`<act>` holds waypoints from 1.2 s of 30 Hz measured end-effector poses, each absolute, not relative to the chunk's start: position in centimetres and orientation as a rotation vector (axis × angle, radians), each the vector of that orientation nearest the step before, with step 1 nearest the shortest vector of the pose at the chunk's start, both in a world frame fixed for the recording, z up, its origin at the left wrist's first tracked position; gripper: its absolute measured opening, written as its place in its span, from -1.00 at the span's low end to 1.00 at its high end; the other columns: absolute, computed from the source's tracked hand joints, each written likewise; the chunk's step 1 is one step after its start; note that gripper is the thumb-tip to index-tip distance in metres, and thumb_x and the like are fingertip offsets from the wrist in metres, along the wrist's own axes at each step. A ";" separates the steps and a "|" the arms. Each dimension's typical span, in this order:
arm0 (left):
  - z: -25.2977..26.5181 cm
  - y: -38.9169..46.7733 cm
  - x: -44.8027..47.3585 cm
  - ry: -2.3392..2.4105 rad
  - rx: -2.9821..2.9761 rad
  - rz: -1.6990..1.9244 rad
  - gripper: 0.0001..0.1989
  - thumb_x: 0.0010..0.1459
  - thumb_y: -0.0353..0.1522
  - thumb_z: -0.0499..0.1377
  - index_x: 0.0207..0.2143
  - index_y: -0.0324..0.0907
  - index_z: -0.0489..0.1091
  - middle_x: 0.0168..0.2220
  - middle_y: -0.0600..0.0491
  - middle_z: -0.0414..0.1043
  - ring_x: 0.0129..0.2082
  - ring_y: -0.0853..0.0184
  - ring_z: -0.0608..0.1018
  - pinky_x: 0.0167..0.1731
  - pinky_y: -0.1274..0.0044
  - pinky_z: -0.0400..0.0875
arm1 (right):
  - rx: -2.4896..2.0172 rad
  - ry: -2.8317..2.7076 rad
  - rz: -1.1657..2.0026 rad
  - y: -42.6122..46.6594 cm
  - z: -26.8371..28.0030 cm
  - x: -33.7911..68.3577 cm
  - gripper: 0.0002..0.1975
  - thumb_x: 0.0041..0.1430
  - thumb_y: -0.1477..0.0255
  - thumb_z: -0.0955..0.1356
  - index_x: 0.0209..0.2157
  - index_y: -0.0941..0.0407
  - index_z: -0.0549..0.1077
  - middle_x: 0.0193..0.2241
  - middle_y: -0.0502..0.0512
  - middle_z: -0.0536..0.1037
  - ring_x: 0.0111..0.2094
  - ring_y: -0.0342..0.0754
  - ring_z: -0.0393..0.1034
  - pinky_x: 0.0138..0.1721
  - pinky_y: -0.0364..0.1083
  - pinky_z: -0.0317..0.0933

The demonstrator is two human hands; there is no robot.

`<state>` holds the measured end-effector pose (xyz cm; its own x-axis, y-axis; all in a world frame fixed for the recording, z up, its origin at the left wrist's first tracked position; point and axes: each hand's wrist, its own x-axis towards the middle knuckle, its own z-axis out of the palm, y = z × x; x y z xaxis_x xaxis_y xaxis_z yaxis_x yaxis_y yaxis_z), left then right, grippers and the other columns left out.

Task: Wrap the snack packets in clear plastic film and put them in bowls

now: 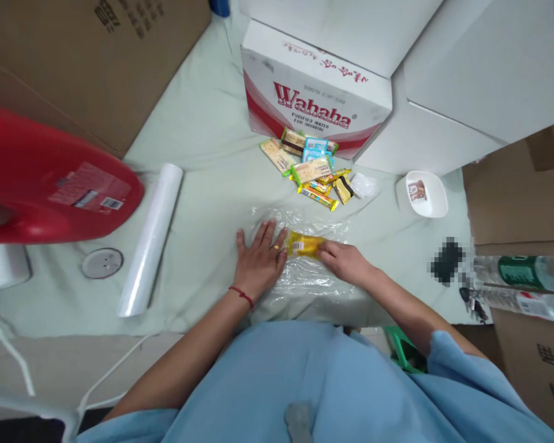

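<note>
A yellow snack packet with a barcode lies level over a thin, clear plastic sheet or bag; I cannot tell whether it is on it or inside it. My right hand pinches the packet's right end. Flat on the plastic rests my left hand, fingers spread, its edge close to the packet's left end. Farther back lies a loose pile of wrapped snacks, among them a pale wafer packet, a blue packet and a yellow-wrapped bar.
A white Wahaha carton stands behind the pile. To the right are a white bowl, keys and plastic bottles. On the left lie a clear film roll, a round disc and a big red jug.
</note>
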<state>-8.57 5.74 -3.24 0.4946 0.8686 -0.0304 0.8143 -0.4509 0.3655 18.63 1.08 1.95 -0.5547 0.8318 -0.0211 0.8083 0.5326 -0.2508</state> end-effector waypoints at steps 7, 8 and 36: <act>-3.4 5.7 -8.5 1.424 2.427 0.215 -0.39 0.49 -0.18 -0.12 0.53 0.01 0.03 0.58 -0.11 -0.13 0.57 0.04 0.05 0.42 -0.22 -0.47 | -1.697 -2.459 0.516 1.6 3.0 16.7 -0.46 0.42 0.15 0.39 0.33 0.03 0.39 0.29 0.31 0.42 0.15 0.15 0.48 -0.04 0.02 0.44; -3.4 5.7 -8.5 1.430 2.430 0.217 -0.38 0.49 -0.18 -0.12 0.53 0.01 0.02 0.58 -0.11 -0.13 0.57 0.04 0.05 0.42 -0.22 -0.47 | -1.751 -2.477 0.541 1.9 3.1 16.2 -0.43 0.41 0.19 0.40 0.36 0.02 0.35 0.33 0.30 0.40 0.17 0.17 0.47 -0.02 0.03 0.44; -2.0 5.4 -15.5 1.065 2.578 0.506 -0.28 0.23 -0.56 -0.02 0.39 0.05 0.32 0.36 0.00 0.42 0.50 0.15 0.24 0.49 -0.01 -0.09 | -1.494 -2.184 0.538 -5.7 1.3 17.4 -0.53 0.46 0.18 0.33 0.29 0.02 0.38 0.21 0.33 0.50 0.16 0.18 0.47 0.09 0.17 0.47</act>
<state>-15.52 5.42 -2.03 0.6622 0.7212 0.2035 0.6135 -0.6777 0.4054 17.39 -5.68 1.26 -0.3213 0.9371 0.1361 0.7668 0.3418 -0.5432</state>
